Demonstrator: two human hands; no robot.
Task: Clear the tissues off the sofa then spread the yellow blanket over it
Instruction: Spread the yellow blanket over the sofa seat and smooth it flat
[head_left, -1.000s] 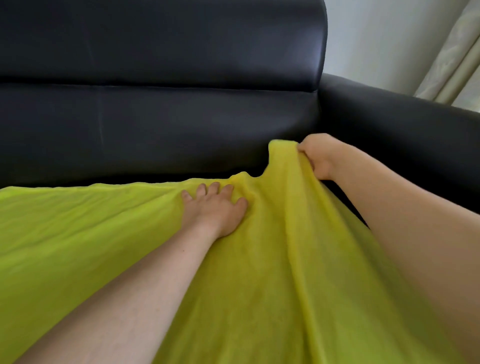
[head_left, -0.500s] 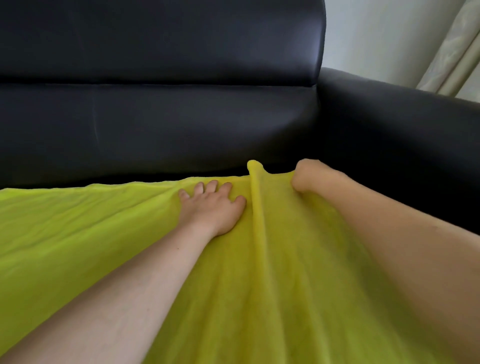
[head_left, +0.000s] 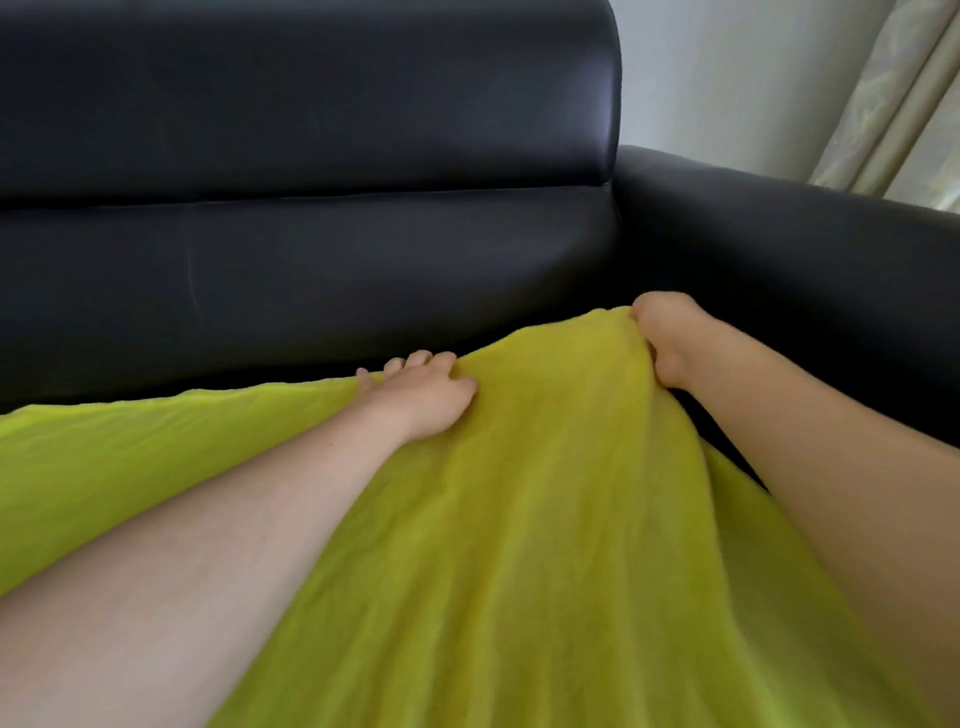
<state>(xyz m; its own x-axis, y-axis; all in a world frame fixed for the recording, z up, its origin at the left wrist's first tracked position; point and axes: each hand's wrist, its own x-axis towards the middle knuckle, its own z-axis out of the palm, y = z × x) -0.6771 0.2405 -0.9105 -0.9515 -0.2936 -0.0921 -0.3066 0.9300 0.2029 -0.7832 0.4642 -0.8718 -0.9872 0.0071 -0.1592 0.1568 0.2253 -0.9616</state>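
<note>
Yellow blanket going onto the black sofa.

The blanket (head_left: 519, 519) lies across the seat of the sofa (head_left: 311, 260), its far edge near the backrest. The left hand (head_left: 421, 397) rests flat on that edge, fingers fairly straight, its grip holding nothing. The right hand (head_left: 670, 338) has its grip closed on a raised corner of the blanket, beside the armrest (head_left: 779, 249).

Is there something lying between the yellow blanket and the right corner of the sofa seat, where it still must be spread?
Nothing visible does. The right hand grips the yellow blanket at its far edge, and the left hand rests on it. The dark strip of sofa seat beside the armrest shows no tissues or other items.
</note>
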